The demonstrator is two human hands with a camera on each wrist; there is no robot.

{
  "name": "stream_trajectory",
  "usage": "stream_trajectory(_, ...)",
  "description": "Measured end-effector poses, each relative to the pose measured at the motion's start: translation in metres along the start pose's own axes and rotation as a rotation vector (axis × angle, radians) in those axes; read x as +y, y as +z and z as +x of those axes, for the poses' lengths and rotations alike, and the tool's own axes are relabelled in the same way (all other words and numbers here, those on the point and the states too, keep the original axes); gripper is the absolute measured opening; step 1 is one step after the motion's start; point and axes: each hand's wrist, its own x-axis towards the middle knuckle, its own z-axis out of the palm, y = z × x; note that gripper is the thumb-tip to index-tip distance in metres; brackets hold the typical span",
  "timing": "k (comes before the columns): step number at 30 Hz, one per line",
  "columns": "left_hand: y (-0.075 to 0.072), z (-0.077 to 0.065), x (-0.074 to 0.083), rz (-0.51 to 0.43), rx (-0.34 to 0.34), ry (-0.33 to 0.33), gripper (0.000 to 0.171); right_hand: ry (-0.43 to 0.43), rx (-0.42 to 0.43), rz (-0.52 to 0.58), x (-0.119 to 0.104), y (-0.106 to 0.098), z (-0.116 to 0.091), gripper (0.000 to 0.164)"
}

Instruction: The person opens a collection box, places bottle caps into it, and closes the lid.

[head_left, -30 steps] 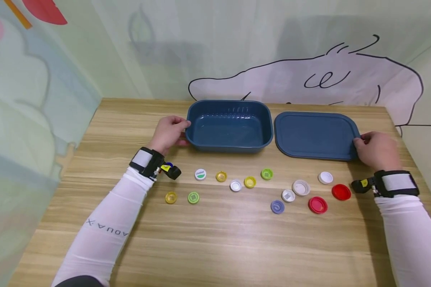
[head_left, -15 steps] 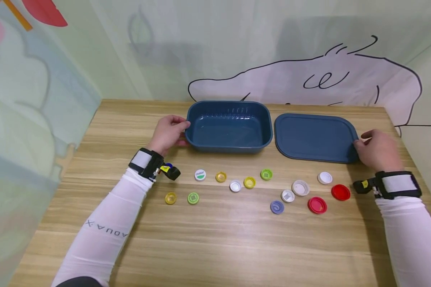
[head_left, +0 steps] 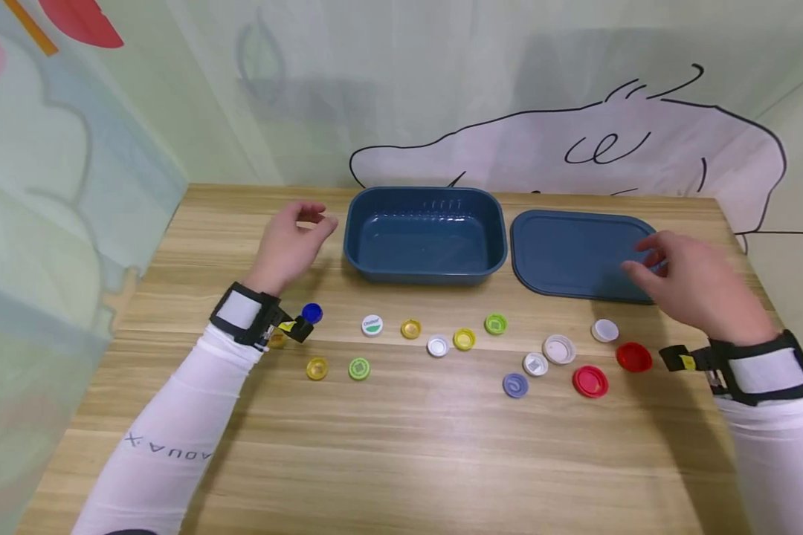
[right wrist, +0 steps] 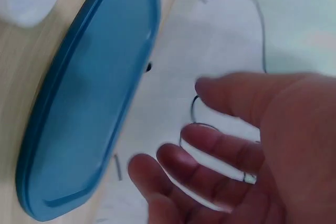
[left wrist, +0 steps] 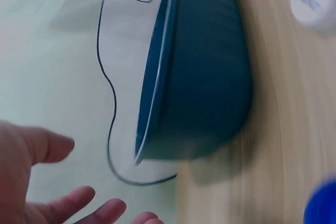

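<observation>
A dark blue rectangular tub stands at the back of the wooden table, its inside bare. To its right lies a flat lid of the same blue. My left hand hovers left of the tub, apart from its wall, fingers loosely bent around nothing; the left wrist view shows a gap between the fingers and the tub. Above the lid's right end floats my right hand, thumb and fingers parted and holding nothing. In the right wrist view the lid is apart from the fingertips.
Several bottle caps lie in front of the tub and lid, among them a blue cap, a white cap with green print, a green cap, a purple cap and a red cap. A printed curtain hangs behind the table.
My left hand has let go of the tub's left rim and moved left. My right hand has come off the lid's right edge and lifted over it. Tub and lid stay nearly in place.
</observation>
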Motion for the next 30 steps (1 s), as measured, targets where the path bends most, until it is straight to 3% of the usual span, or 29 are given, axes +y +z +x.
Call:
stream_trajectory(6,-0.016,-0.014,-0.004,0.238,0.017,0.197,0.063,-0.117,-0.141,-0.049,-0.017,0.003,-0.016,0.051)
stream_trajectory(11,-0.025,-0.022,-0.011,0.429,0.003,0.281,0.076,-0.124,-0.268,-0.116,-0.022,0.012,-0.028,0.058)
stream_trajectory(15,-0.03,-0.028,-0.018,0.543,-0.013,0.288,0.084,-0.12,-0.311,-0.15,-0.02,0.021,-0.032,0.061)
stream_trajectory(21,-0.033,-0.032,-0.03,0.663,-0.058,0.255,0.093,-0.139,-0.3,-0.186,-0.017,0.034,-0.033,0.057)
stream_trajectory(30,-0.033,-0.034,-0.045,0.702,-0.127,0.196,0.101,-0.161,-0.28,-0.199,-0.016,0.04,-0.033,0.047)
